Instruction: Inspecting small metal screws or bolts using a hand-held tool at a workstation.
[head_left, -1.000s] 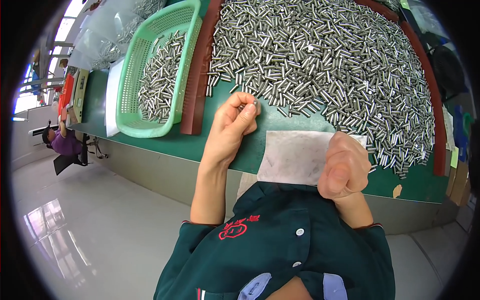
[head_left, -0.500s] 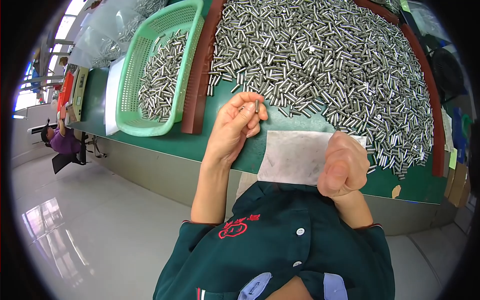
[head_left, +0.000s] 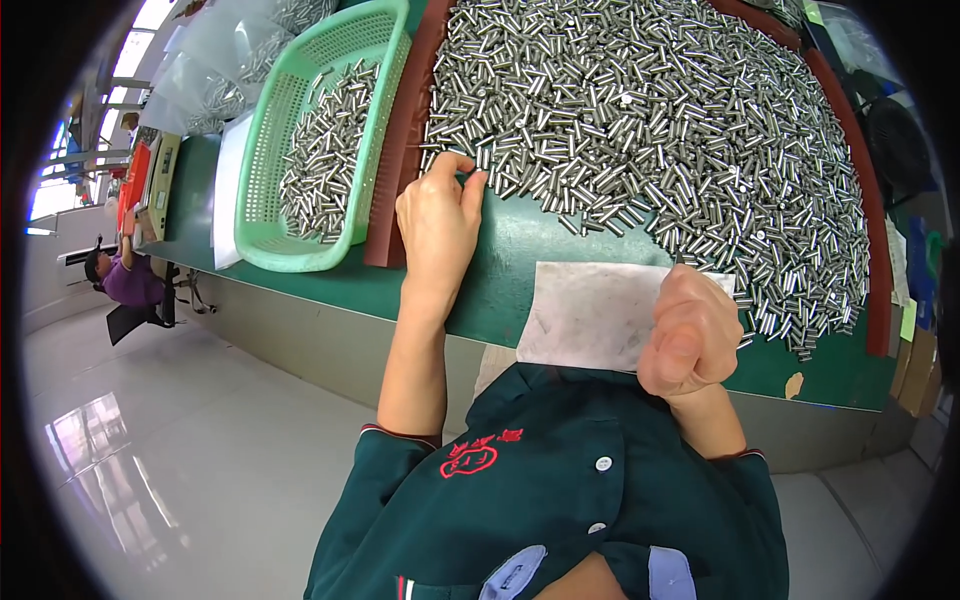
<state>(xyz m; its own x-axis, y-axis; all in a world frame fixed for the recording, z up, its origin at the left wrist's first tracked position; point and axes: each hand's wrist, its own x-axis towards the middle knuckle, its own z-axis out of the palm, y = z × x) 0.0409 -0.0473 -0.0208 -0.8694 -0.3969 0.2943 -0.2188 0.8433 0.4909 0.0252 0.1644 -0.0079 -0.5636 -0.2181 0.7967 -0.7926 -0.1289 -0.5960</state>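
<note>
My left hand [head_left: 437,213] reaches the near left edge of a wide heap of short shiny metal pins [head_left: 640,110]. Its thumb and forefinger curl together at the pins there; what lies between the tips is hidden. My right hand [head_left: 691,335] is closed in a fist, raised in front of a smudged white sheet [head_left: 585,312] at the table's near edge. A small dark tip shows just above this fist, too little to name. The fingers' inner side is turned away from view.
A green plastic basket [head_left: 345,225] with more pins stands on the green table [head_left: 490,290], left of a dark red rail [head_left: 386,225]. Another such rail [head_left: 876,300] bounds the heap at right. Bags of pins lie far left. A person in purple [head_left: 133,282] sits beyond.
My left hand has moved left and away from me, from above the table to the heap's edge. The pin that showed in its fingers is out of sight. The right hand has barely moved.
</note>
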